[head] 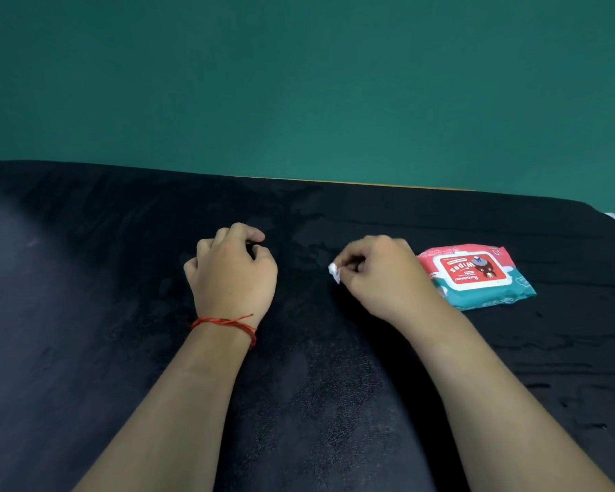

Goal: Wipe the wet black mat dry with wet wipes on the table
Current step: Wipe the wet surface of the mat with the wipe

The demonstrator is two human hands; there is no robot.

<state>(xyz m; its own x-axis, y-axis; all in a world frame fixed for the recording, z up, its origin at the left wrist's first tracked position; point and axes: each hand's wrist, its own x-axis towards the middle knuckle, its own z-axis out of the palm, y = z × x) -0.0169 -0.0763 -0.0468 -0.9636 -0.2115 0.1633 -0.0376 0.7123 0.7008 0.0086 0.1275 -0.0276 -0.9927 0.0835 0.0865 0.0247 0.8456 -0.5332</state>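
While left hand (231,269) fingers curl on nothing, right hand (379,276) fingers pinch white wipe (334,273), over black mat (86,314)

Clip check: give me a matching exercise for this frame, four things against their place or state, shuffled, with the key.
1 left hand
2 right hand
3 wipes pack
4 wet patch

A lies flat on the black mat, at the right
B red string round its wrist
C pinches a small white wipe
D glistens between and beyond the hands

Pairs: 1-B, 2-C, 3-A, 4-D.
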